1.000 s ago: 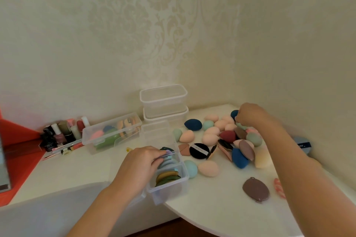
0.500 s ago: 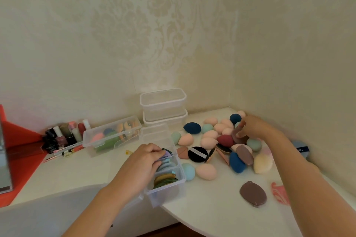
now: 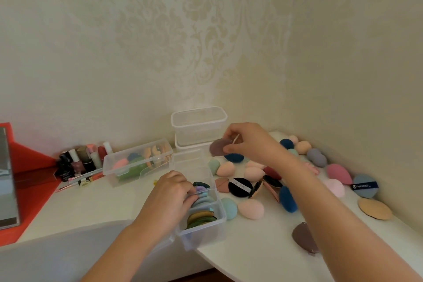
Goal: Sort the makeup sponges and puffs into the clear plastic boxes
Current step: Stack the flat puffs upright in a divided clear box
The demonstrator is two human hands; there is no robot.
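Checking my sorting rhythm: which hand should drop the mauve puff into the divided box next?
Right. The right hand pinches the mauve puff in the air, while the left hand is busy with the stacked puffs inside the divided box.

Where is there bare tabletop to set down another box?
Bare tabletop lies between the long clear box, the nail polishes and the left hand. A smaller patch sits between the pink sponge and the dark mauve puff at the front edge. The right back corner is crowded with loose sponges.
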